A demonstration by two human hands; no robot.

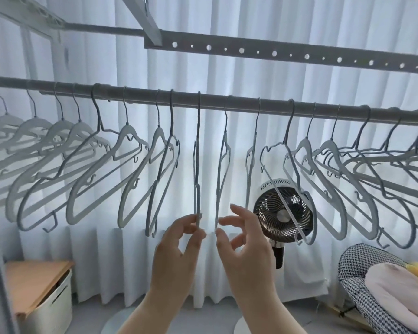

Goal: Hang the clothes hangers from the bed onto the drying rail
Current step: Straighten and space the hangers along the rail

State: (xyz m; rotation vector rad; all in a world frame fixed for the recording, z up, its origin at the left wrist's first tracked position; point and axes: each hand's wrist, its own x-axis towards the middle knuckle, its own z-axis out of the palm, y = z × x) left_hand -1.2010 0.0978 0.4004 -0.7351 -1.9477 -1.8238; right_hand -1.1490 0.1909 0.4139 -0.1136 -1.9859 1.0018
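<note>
The left hand (pixel 176 256) is raised, thumb and forefinger pinching the lower end of one hanger (pixel 197 165). The other fingers are loosely curled behind. Just beside it, the right hand (pixel 246 251) reaches for the next hanger (pixel 221 169). Its forefinger tip and thumb are at that hanger's lower end, and the remaining fingers are spread and bent. Whether this hand grips or only touches cannot be told.

Both hangers hang from the rail (pixel 239 106) with hooks on top. They are seen edge-on, so each appears as a thin, near-vertical strip. Their long axis runs across the rail, toward and away from the viewer. The two are apart, with a narrow gap between them at the hands.

The rail runs left to right across the whole view, sloping slightly down to the right. A row of pale hangers (pixel 127 127) fills it on both sides of the held pair. Those farther out show more of their faces, and their shoulders overlap.

Above the rail is a flat bar (pixel 275 53) with a line of holes. Behind everything hangs a white pleated curtain (pixel 106 261), lit from behind. A fan (pixel 284 213) stands to the right of the hands, partly covered by hangers. At the lower left is a white box (pixel 51 302) with a wooden lid. At the lower right is a houndstooth chair (pixel 357 285) holding pink and yellow cushions.
</note>
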